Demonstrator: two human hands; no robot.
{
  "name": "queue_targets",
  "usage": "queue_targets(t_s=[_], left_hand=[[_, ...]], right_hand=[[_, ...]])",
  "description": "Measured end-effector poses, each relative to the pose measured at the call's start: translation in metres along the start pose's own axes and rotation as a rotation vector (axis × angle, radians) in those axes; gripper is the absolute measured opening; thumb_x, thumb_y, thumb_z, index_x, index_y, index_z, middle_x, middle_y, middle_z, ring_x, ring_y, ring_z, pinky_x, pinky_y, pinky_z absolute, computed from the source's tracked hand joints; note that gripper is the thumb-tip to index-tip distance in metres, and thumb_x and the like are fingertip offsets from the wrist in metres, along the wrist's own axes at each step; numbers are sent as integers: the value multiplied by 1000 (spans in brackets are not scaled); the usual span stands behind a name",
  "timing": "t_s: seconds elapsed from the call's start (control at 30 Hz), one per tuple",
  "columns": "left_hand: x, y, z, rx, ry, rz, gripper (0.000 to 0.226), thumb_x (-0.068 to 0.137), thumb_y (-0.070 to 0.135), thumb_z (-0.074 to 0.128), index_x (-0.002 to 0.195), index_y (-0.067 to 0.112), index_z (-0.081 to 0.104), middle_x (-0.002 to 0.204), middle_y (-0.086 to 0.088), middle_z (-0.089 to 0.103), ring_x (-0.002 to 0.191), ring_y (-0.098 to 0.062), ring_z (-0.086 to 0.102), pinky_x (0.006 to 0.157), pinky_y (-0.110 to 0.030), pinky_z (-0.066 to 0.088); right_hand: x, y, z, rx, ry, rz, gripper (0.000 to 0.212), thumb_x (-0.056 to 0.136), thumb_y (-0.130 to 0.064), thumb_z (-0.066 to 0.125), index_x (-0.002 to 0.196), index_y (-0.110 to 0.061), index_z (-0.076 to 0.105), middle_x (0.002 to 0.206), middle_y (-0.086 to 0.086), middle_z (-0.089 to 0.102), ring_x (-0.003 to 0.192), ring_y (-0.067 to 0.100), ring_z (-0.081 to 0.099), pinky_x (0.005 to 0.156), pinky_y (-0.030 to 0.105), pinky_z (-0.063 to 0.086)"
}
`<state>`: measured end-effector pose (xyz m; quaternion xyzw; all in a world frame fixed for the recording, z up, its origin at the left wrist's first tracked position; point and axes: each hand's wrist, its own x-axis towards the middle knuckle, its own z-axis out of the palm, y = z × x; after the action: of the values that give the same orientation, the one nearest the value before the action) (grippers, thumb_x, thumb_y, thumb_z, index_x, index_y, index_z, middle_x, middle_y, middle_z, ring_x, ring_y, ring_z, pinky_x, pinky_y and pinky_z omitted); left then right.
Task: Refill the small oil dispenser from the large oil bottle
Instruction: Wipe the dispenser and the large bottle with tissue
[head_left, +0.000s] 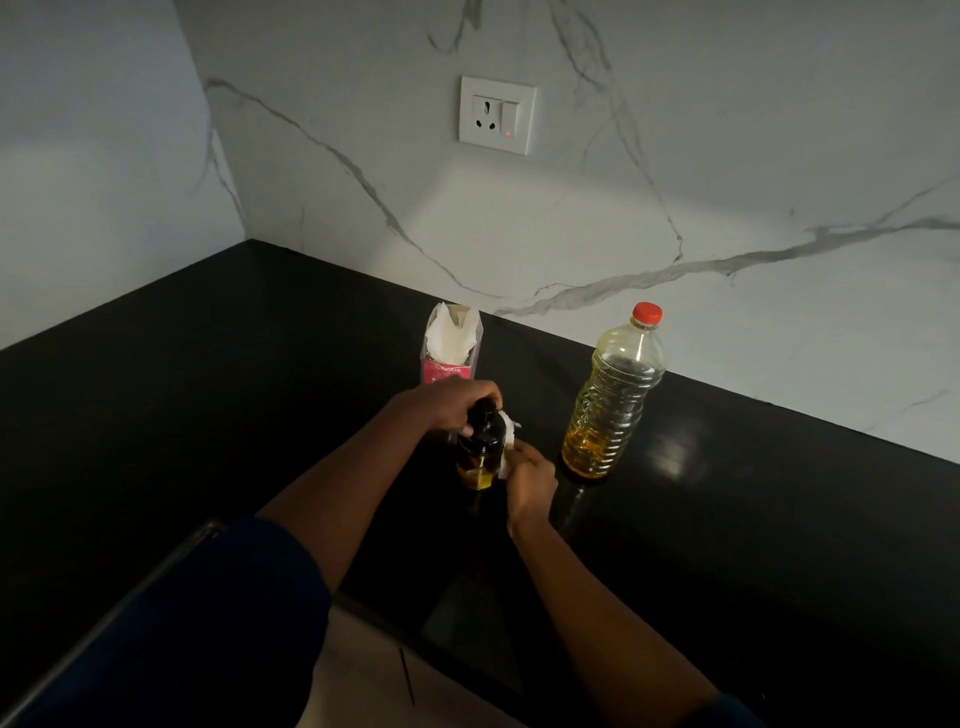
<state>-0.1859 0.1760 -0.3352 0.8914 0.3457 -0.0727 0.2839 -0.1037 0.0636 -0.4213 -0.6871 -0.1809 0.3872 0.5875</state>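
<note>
Grip: we see the left hand (449, 404) clasp the top of the small clear black-topped oil dispenser (477, 465).
Just below the grip: the right hand (531, 482) holds a crumpled white tissue (507, 451) against the dispenser.
Right of the grip: we find the large clear plastic red-capped oil bottle (613, 400), upright, apart.

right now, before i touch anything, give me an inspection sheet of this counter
surface: black countertop, glossy, with light reflections beside the large bottle
job's things: small oil dispenser upright, black top on, a little oil at its bottom; large oil bottle upright to its right, standing apart, red cap on, partly filled
clutter: pink tissue pack standing behind the dispenser, white tissue sticking out of its top
grippers: left hand grips the dispenser's black top; right hand holds a white tissue against the dispenser's side
cables: nothing seen
surroundings: marble wall on two sides of the corner; wall socket with a switch, red light lit, nothing plugged in
</note>
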Motion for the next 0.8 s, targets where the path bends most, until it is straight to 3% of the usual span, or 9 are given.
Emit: queue_targets(t_s=[0.17, 0.33, 0.5, 0.7, 0.8], left_hand=[[-1, 0, 0, 48, 15, 14, 58, 82, -1, 61, 134, 17, 42, 131, -9, 53, 124, -24, 48, 99, -35, 40], [-1, -4, -1, 61, 6, 36, 59, 84, 0, 60, 137, 16, 40, 129, -9, 55, 122, -23, 50, 101, -36, 41], [0, -5, 3, 9, 49, 41, 56, 84, -1, 58, 136, 15, 41, 126, -9, 57, 120, -23, 53, 101, -37, 43], [4, -4, 14, 9, 228, 67, 49, 89, 5, 55, 135, 18, 44, 123, -7, 61, 109, -17, 60, 94, -32, 50], [3, 1, 17, -5, 304, 65, 48, 90, 4, 53, 135, 16, 44, 125, -8, 60, 112, -17, 59, 93, -28, 50]], right_hand=[[7, -12, 2, 41, -15, -118, 25, 92, -12, 51, 81, -25, 69, 84, 0, 69, 83, 15, 63, 82, 34, 50], [21, -27, 10, 51, -134, -141, 21, 92, -12, 51, 95, -15, 71, 92, 4, 71, 91, 19, 67, 86, 33, 52], [34, -33, 13, 24, -197, -95, 23, 90, -9, 49, 84, -16, 70, 90, 8, 69, 91, 26, 65, 93, 46, 51], [22, -20, 18, 81, 79, -121, 20, 92, -15, 53, 104, -15, 69, 97, 1, 69, 96, 17, 65, 90, 32, 51], [12, -17, 21, 26, 239, -135, 26, 94, -19, 53, 115, -12, 65, 106, 5, 68, 100, 16, 61, 90, 30, 49]])
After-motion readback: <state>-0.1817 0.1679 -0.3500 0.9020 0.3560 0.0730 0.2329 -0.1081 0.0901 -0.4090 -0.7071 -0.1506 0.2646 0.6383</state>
